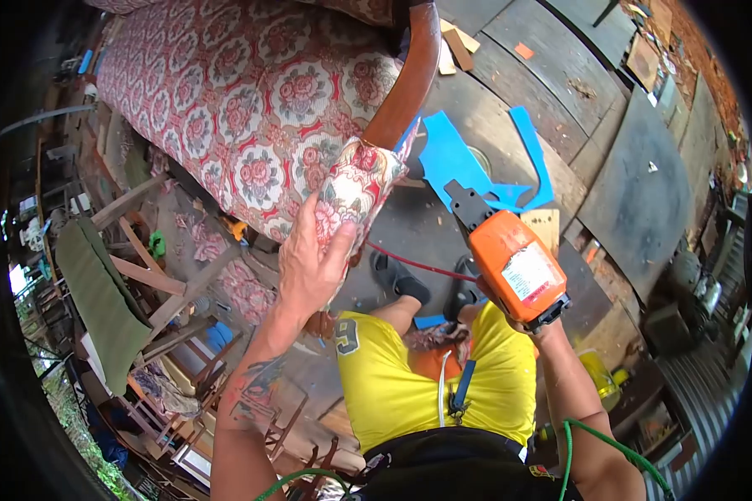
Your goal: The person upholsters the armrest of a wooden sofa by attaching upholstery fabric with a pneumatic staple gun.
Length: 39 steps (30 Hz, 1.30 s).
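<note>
My left hand [311,255] is wrapped around the front of the sofa's arm, where floral fabric [361,179] covers the padding below a curved wooden armrest [405,88]. The thumb lies on one side and the fingers on the other. In my right hand [522,321] is an orange staple gun [518,259], its black nose pointing up and left, apart from the sofa arm. A red hose [422,265] runs between the sofa arm and the gun. The sofa seat [251,108] wears the same red and cream floral fabric. The gun's body hides most of my right fingers.
Blue sheet scraps [455,154] lie on the floor beyond the gun. Wood offcuts [458,48] are near the armrest's top. On the left stand wooden frames [171,288] and a green cushioned piece [96,292]. Dark boards [643,184] cover the floor at right.
</note>
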Motion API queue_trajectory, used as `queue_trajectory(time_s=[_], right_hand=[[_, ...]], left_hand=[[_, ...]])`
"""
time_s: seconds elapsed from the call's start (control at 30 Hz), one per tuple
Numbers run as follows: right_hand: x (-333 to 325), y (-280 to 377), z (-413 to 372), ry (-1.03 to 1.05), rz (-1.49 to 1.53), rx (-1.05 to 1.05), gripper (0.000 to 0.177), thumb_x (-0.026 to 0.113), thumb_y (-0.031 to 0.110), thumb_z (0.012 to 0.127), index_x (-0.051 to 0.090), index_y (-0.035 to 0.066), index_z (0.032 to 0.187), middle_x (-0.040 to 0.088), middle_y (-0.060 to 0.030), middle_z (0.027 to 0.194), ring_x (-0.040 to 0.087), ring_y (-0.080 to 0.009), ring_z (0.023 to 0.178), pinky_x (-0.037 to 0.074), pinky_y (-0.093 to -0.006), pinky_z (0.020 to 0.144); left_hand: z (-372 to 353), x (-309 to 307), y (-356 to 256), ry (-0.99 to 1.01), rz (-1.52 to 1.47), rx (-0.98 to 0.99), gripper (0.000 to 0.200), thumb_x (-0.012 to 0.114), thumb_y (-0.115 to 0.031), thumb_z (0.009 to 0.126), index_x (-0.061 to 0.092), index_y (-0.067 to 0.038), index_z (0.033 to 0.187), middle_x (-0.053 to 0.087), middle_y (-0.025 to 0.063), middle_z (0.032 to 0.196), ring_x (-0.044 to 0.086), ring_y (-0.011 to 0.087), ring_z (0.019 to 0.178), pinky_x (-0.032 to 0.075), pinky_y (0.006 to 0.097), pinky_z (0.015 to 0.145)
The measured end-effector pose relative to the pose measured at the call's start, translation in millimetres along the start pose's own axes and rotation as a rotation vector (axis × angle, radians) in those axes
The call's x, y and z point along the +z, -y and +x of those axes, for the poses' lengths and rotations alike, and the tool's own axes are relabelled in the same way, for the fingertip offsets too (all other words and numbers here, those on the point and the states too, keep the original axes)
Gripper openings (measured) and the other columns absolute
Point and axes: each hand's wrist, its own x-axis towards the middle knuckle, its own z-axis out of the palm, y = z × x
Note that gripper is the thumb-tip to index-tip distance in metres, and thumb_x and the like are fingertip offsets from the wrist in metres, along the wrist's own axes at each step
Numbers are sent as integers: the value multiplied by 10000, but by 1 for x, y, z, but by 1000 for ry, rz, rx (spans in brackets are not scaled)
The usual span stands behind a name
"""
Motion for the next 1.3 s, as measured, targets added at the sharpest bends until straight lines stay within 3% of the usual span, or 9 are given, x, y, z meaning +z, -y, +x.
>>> queue_trajectory(time_s=[0.07,0.1,0.2,0.57,0.6,0.8,1.1,1.2,1.3], right_hand=[[-12,-16,22,-142,-868,-420,206,811,125,751,712,13,892,721,-61,819,714,-188,716,574,-297,641],[-23,-39,33,-194,-762,-465,209,809,143,757,700,7,872,713,-68,808,711,-190,718,565,-293,630],[-62,-80,45,-37,-285,-9,530,744,296,863,580,188,1355,578,-43,1392,571,-291,1248,447,-457,1046],[-88,-183,112,187,12,-98,694,631,510,905,434,169,1477,448,-29,1520,425,-230,1399,297,-391,1168],[-90,-198,119,246,-303,-242,684,622,508,911,442,164,1475,431,-36,1533,394,-221,1420,281,-400,1177],[-46,-205,114,323,-439,-426,465,647,332,920,524,149,1329,526,-19,1208,495,-167,1079,375,-334,906],[-16,-185,110,356,-118,-464,220,680,75,911,599,121,1111,557,37,749,525,-86,616,410,-244,532],[-23,-201,111,521,-364,-353,581,511,408,981,407,90,1456,490,-127,1451,470,-321,1340,411,-507,1098],[-29,-235,114,608,641,124,598,414,470,998,401,95,1463,473,-138,1471,457,-358,1348,402,-576,1087]], left_hand=[[-1,-1,2,-8,-104,-24,585,508,-369,1005,431,76,1376,573,337,1230,568,469,1143,436,475,973],[-2,-2,5,7,-63,-52,559,484,-352,1017,441,80,1370,593,328,1195,585,463,1112,445,466,956],[14,-10,-8,36,-3,-65,518,448,-310,1039,449,84,1375,644,304,1102,635,432,1037,464,433,923],[39,12,8,-4,0,209,483,389,-283,1072,423,63,1408,627,246,1189,596,279,1169,407,345,1026],[37,15,9,-22,-10,201,490,404,-305,1070,445,63,1392,634,222,1193,591,251,1163,407,333,1026],[8,0,-6,37,-99,49,539,413,-379,1072,476,37,1409,571,111,1346,511,131,1227,382,280,1062],[-77,27,-3,-189,296,-116,915,741,-308,869,191,-54,1556,497,279,1416,462,396,1351,359,402,1107],[-74,25,-11,-140,286,-150,897,741,-297,869,212,-60,1554,491,273,1423,466,393,1349,356,406,1111],[-61,22,-1,-232,243,-50,872,727,-365,864,271,-25,1526,515,274,1394,499,338,1325,360,386,1104]])
